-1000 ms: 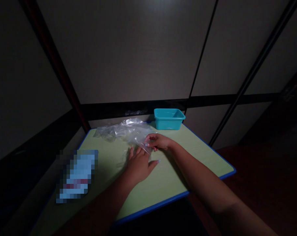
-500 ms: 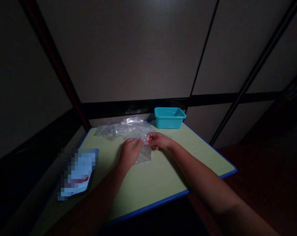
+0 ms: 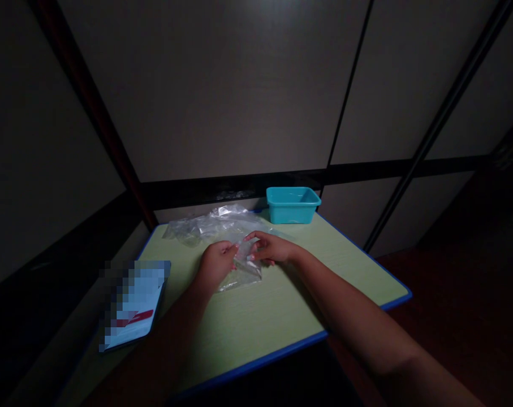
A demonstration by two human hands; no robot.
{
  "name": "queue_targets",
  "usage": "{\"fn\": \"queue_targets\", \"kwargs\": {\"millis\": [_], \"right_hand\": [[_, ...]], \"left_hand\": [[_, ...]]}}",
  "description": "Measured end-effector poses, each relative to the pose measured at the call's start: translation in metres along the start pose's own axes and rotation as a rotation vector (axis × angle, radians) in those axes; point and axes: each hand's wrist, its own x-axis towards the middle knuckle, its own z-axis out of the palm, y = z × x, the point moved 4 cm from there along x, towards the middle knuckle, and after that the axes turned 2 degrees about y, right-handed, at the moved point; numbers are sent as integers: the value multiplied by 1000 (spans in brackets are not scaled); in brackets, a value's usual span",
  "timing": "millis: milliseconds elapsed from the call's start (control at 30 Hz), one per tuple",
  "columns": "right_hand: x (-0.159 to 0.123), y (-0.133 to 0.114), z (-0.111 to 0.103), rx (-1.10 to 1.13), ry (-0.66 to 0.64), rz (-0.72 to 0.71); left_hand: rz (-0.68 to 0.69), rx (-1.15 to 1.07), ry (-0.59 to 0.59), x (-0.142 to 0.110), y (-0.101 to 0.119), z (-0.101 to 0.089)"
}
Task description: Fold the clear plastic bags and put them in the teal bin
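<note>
A thin clear plastic bag lies between my hands, its lower part spread over the tabletop. My left hand is closed on the bag's left side, thumb pressed against the curled fingers. On the right side, my right hand has its index finger stretched out and its thumb apart from it, both at the bag's upper edge. Just beyond my hands is a crumpled heap of clear plastic; whether it joins the bag I cannot tell.
A turquoise plastic basket stands at the table's back right. A tablet-like device, partly pixelated, lies at the left. The pale green table has a blue edge and stands against wood-panelled doors.
My left hand has shifted slightly left and down with the bag's side. The right thumb and index finger have come apart from a pinch, and more of the bag shows between my hands.
</note>
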Motion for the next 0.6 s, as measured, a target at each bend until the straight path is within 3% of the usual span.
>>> {"fn": "queue_targets", "kwargs": {"millis": [233,400,600], "right_hand": [[0,6,0,179,-52,37],[2,10,0,139,-64,29],[1,10,2,94,-51,35]], "left_hand": [[-34,-90,-1,-1,6,-5],[-149,-186,-61,-5,9,-5],[-264,-96,-68,-7,3,-2]]}}
